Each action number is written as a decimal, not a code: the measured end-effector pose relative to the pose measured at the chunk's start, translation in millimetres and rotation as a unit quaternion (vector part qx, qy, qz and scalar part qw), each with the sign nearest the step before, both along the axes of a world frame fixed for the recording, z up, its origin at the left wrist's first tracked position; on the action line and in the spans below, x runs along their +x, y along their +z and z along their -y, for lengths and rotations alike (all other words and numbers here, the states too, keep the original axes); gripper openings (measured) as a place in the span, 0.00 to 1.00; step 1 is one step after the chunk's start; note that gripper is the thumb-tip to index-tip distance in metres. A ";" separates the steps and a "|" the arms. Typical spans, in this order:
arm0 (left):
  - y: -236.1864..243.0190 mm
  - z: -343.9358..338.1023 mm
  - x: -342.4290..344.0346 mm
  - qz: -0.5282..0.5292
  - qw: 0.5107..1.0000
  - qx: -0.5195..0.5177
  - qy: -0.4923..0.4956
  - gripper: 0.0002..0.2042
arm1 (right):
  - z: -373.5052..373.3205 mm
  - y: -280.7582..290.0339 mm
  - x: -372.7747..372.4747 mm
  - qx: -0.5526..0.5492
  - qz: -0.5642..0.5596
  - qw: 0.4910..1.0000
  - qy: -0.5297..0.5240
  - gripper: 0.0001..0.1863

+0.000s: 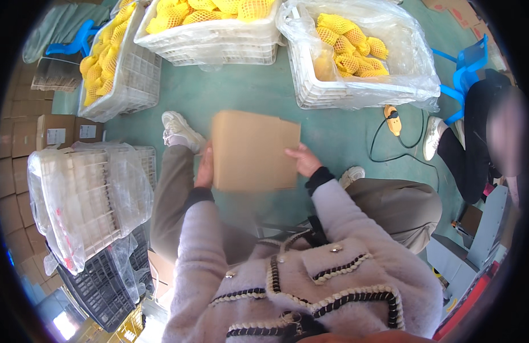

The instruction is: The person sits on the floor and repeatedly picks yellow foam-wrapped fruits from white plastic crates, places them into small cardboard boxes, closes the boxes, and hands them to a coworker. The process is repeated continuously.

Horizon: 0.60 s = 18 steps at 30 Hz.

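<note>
- Head view: we hold a plain brown cardboard box (256,151) at twelve o'clock from our torso, between our knees and above the green floor (341,134).
- Our bare left hand (204,167) lies at the box's nine o'clock, palm and fingers laid along that side; our bare right hand (303,159) sits at three o'clock, thumb over the near-right edge.
- Both hands touch the box, so neither is nearer; the grip is a two-handed squeeze from opposite sides.
- Motion blurs the box, but its long axis seems to run from nine to three o'clock, only slightly longer that way.
- From the box, a white plastic crate lined with clear film (316,94), holding yellow foam-netted pieces (350,46), stands between one and two o'clock, well apart.
- We see no label on the box's upper face. White paper labels (56,136) show on stacked cartons (57,121) at nine o'clock, their print too small to read.
</note>
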State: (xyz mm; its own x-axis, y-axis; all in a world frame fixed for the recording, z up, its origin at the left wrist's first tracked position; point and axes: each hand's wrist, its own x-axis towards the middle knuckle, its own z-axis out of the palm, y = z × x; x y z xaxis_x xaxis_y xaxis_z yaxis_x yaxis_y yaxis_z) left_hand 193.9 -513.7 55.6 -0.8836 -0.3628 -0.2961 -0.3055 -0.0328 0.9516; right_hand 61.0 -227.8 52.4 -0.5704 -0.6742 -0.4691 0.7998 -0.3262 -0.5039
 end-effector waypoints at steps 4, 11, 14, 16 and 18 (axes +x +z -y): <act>-80.4 -62.4 1.2 0.119 0.945 0.302 0.035 0.22 | -33.5 63.8 -43.4 0.124 -0.112 0.985 0.039 0.19; -179.8 -90.1 6.1 0.223 0.965 0.131 0.038 0.28 | 33.2 92.6 -18.2 0.462 -0.484 0.731 0.134 0.17; -112.9 -56.2 5.6 0.167 0.967 0.145 0.124 0.29 | 104.2 80.8 29.8 0.409 -0.542 0.707 0.197 0.16; -49.7 -44.2 -3.3 0.122 0.936 0.279 0.179 0.29 | 132.6 67.1 55.0 0.436 -0.420 0.769 0.205 0.10; 2.1 -50.1 -16.2 0.116 0.955 0.222 0.157 0.29 | 148.2 49.5 67.4 0.407 -0.423 0.779 0.221 0.11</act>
